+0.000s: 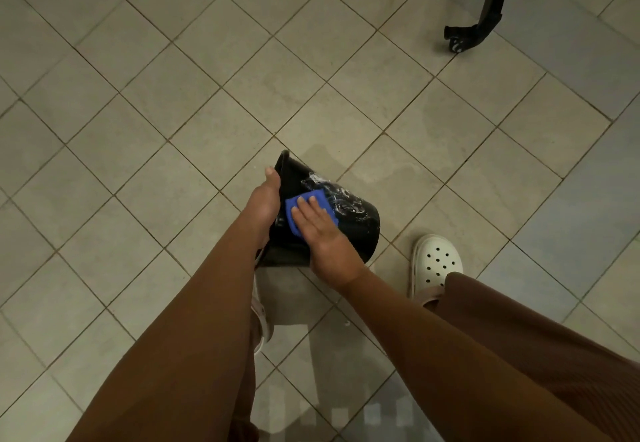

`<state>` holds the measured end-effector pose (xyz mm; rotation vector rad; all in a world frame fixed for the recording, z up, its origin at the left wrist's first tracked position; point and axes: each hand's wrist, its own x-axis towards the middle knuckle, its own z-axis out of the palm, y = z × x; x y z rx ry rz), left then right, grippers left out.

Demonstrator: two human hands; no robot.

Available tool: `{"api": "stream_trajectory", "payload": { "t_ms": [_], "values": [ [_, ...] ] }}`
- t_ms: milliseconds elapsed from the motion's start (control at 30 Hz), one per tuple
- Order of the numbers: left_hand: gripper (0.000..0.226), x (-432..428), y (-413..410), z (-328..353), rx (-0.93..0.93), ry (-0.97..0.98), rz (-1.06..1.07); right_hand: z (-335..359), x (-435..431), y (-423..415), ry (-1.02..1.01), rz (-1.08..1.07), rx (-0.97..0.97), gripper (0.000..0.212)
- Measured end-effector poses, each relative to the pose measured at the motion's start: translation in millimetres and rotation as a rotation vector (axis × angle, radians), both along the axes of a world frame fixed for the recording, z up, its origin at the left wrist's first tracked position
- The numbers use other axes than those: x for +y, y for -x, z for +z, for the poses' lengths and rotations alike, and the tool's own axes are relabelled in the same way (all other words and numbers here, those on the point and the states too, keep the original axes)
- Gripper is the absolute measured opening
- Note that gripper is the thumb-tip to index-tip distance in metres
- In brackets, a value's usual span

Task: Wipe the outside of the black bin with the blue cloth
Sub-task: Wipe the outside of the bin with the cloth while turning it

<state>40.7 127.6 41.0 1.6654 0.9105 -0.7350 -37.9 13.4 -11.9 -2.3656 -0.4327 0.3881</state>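
The bin (360, 230) is held tilted over the tiled floor (138, 112), with its mouth to the left and its base to the right. The left hand (263, 202) grips it at the rim, thumb along the edge. Its other fingers are hidden, so I cannot tell how they lie. The right hand (322, 234) lies flat on the cloth (294, 209), its fingers (308, 208) straight and close together, pressing the cloth to the upper wall near the rim.

Wiping looks under way but not finished. White streaks (341, 199), perhaps suds or dried marks, show on the wall just beside the cloth toward the base, so that patch probably needs a pass. The underside and far side are out of sight, so whether they are clean cannot be judged. A white clog (436, 261) stands near the base
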Motion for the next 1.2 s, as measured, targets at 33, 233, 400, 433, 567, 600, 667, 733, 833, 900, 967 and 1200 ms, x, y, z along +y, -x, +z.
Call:
{"api": "stream_trajectory", "payload": {
  "t_ms": [33,233,400,433,567,600,667,733,833,900,967,1200],
  "values": [
    [0.071,0,1,-2,0.02,-0.005,-0.004,-1,0,2,0.005,0.031,0.001,0.075],
    [0.061,5,4,-2,0.053,0.017,0.093,7,2,-7,0.047,0.097,0.003,0.073],
    [0.078,5,1,-15,0.003,0.019,0.175,6,1,-14,0.05,-0.093,0.083,0.074],
    [0.08,8,1,-27,-0.001,0.02,0.186,5,1,-9,0.054,-0.13,0.098,0.073],
    [0.067,3,1,-8,-0.004,0.019,0.168,7,7,5,0.081,-0.121,0.096,0.072],
    [0.057,1,1,-3,-0.01,0.023,0.155,7,10,4,0.073,-0.094,0.066,0.073],
    [0.045,-1,2,-1,-0.011,0.016,0.125,10,15,-6,0.058,-0.06,0.039,0.075],
    [0.042,-2,2,-2,-0.023,0.013,0.105,12,12,-19,0.064,-0.039,0.087,0.078],
    [0.042,-2,3,-4,-0.026,0.012,0.115,13,2,-28,0.12,-0.129,0.196,0.084],
    [0.041,-3,4,-4,-0.031,0.008,0.111,14,-1,-24,0.163,-0.201,0.202,0.079],
    [0.041,-4,3,-3,-0.034,0.011,0.103,15,3,-14,0.19,-0.201,0.167,0.074],
    [0.041,-3,5,-7,-0.073,0.027,0.072,21,15,-30,0.065,-0.054,0.119,0.075]
  ]
}}
